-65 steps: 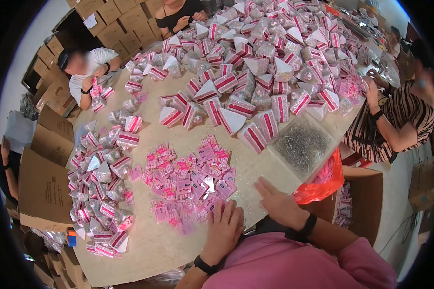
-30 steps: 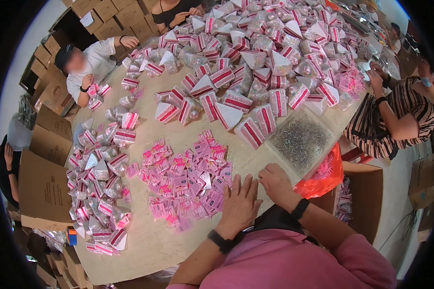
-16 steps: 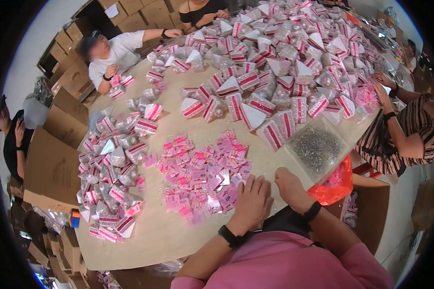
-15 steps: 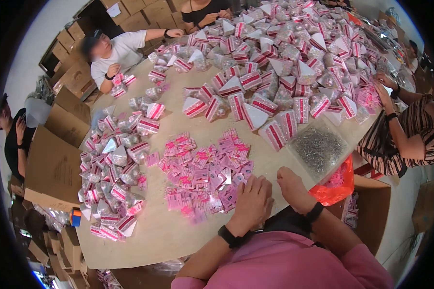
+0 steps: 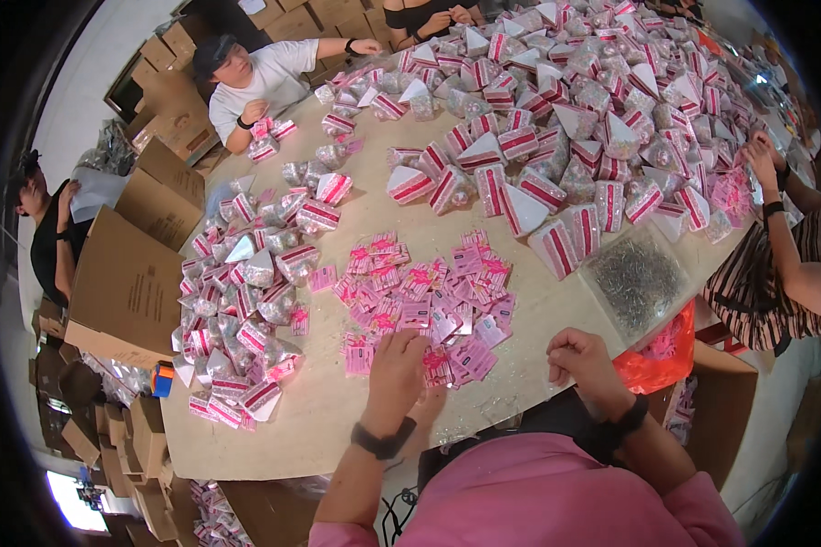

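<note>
Evidently unfinished: pink cards (image 5: pixel 416 314) lie loose; wedge packs (image 5: pixel 257 271) left of them perhaps done, bigger heap (image 5: pixel 570 123) beyond. Left hand (image 5: pixel 394 374) at cards' near edge, right hand (image 5: pixel 588 366) to their right; fingers curled, holds unclear.

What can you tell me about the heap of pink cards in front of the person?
The pink cards are small, flat and rectangular, with white areas and brighter pink shapes; they look like thin, printed card. They lie loosely overlapped at mixed angles in a low heap on the table, right of the nearer packs. The left hand is over the near edge; any grip is hidden.
</note>
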A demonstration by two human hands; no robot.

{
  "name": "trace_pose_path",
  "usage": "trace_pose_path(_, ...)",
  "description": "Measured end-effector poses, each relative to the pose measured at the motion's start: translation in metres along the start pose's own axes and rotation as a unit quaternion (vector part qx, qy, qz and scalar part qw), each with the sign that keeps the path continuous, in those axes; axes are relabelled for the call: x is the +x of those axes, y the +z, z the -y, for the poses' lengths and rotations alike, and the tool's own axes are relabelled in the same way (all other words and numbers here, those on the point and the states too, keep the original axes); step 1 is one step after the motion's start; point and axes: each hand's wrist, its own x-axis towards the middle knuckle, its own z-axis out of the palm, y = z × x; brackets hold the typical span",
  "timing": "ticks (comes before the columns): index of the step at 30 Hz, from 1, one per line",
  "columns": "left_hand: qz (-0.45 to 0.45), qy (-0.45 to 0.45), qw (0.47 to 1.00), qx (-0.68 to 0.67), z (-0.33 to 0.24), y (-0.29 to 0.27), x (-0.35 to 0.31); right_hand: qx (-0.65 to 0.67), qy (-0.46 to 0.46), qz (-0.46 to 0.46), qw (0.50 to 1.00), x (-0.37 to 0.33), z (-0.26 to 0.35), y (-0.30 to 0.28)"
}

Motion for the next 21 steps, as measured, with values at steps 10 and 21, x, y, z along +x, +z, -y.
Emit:
trace_pose_path(10,0.059,0.059,0.996,-0.027,0.027,0.007,0.04,0.028,0.017,-0.01,0.999,-0.008,-0.004,-0.002)
trace_pose_path(21,0.012,-0.205,0.907,-0.368,0.028,-0.041,0.087,0.027,-0.03,-0.037,0.998,-0.001,-0.002,0.003)
